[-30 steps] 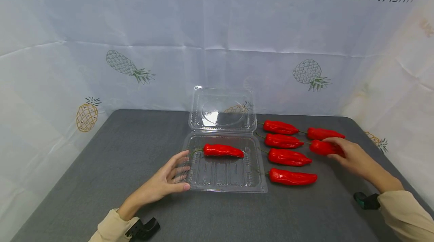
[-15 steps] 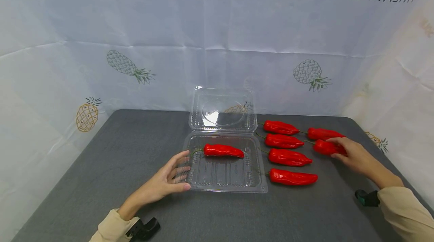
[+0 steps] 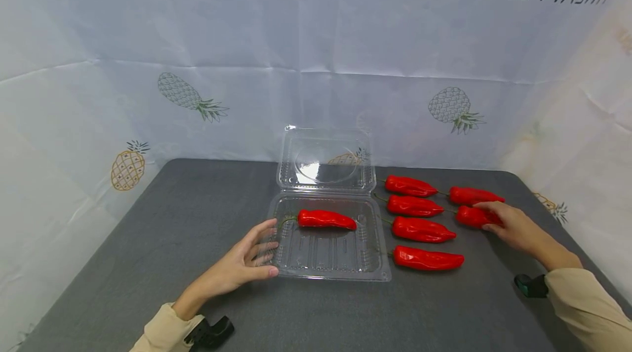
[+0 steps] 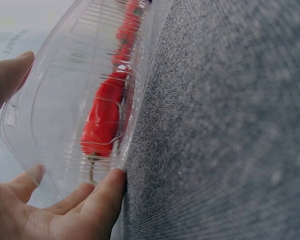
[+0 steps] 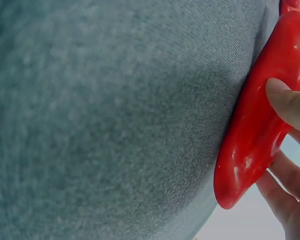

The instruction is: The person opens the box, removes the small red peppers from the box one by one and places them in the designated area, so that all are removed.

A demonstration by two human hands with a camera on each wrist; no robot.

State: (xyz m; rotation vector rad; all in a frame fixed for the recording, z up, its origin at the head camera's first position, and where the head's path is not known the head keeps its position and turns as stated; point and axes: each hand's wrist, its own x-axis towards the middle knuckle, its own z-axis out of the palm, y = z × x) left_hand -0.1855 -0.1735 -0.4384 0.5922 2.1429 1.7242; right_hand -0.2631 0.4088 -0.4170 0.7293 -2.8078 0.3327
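Observation:
My right hand [image 3: 515,230] holds a red chili pepper [image 3: 471,217] at the right of the table. In the right wrist view the thumb [image 5: 290,105] lies on one side of that pepper and the fingers are on the other. My left hand [image 3: 237,264] rests with spread fingers at the left side of a clear plastic clamshell container [image 3: 326,274]. The left wrist view has the fingertips [image 4: 115,180] against its wall. The container's lid [image 3: 326,176] stands raised at the back. One red pepper [image 3: 327,219] lies inside, its stem pointing left.
Right of the container lie several red peppers: one [image 3: 428,259] nearest, others [image 3: 423,229], [image 3: 415,205] behind it. Another pepper [image 3: 474,196] lies just behind the held one. A printed white curtain [image 3: 316,39] hangs behind the grey table [image 3: 212,193].
The pepper in my right hand shifted slightly right early on and has barely moved since. My left hand, the container and the other peppers keep their places.

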